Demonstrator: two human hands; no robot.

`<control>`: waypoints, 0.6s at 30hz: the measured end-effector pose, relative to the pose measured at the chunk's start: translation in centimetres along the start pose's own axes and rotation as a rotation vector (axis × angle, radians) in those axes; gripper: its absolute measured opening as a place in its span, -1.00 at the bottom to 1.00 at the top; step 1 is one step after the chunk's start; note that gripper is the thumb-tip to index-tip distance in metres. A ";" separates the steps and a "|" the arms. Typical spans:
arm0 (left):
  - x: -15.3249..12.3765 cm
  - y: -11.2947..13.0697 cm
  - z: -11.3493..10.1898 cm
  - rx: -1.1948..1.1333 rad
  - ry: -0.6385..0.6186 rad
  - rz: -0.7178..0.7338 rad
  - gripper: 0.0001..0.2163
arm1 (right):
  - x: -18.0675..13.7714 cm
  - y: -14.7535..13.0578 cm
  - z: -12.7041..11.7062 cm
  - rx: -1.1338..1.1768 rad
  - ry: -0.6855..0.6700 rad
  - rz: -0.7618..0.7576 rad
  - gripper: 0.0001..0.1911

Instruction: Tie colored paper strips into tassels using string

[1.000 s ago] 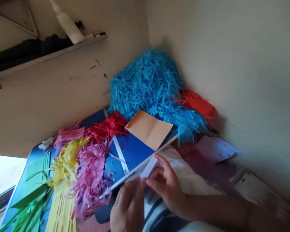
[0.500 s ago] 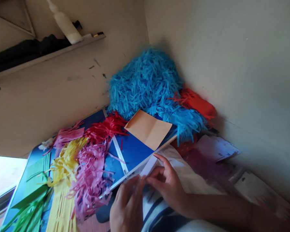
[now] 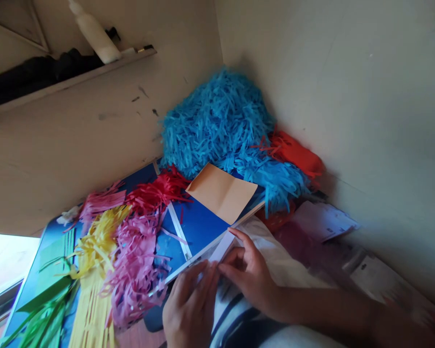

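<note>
A narrow white folded paper strip (image 3: 222,246) slants between my two hands, just off the front edge of the blue table. My left hand (image 3: 192,302) is closed on its lower end, with the fingertips pinched together. My right hand (image 3: 248,273) grips the strip too, its index fingertip on the upper end and the thumb near the lower part. Past the hands, a creased orange paper sheet (image 3: 223,192) rests on the blue table (image 3: 206,217). The part of the strip inside my left fingers is hidden.
Blue fringed paper (image 3: 217,123) is heaped in the corner, with an orange-red fringed bundle (image 3: 297,154) beside it. Red (image 3: 159,191), pink (image 3: 137,266), yellow (image 3: 101,237) and green paper fringes (image 3: 47,304) cover the table's left. A white bottle (image 3: 96,36) stands on the wall shelf (image 3: 76,79).
Both hands keep their hold on the white paper strip, with only slight finger movement. The whole view has shifted a little.
</note>
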State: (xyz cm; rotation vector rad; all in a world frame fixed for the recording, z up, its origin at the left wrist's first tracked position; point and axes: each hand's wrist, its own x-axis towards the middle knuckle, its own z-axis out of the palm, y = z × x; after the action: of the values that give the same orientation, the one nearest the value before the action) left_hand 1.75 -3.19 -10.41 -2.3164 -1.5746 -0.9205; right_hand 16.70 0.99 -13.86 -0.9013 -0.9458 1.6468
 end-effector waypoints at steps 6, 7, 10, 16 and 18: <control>0.0 -0.5 0.2 0.012 0.040 -0.001 -0.82 | 2.2 0.6 -2.7 -0.534 0.121 -0.297 -0.19; 0.1 -0.6 0.1 0.004 0.039 -0.012 -0.82 | 2.7 0.5 -3.3 -0.581 0.153 -0.379 -0.24; 0.5 -0.8 -0.5 -0.012 0.027 -0.037 -0.80 | 3.7 -0.2 -4.4 -0.538 0.002 -0.499 -0.27; 1.6 -0.8 -1.3 0.125 -0.019 0.073 -0.85 | 4.5 -1.6 -2.9 -0.541 -0.283 -0.401 -0.29; 1.6 -0.8 -1.4 0.155 -0.052 0.062 -0.82 | 4.8 -2.0 -2.7 -0.547 -0.270 -0.391 -0.47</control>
State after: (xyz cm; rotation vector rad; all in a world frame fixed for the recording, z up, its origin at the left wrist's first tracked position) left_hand 0.92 -2.32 -8.47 -2.2835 -1.5265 -0.7035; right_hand 18.76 6.46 -13.80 -0.7843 -1.6956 1.2042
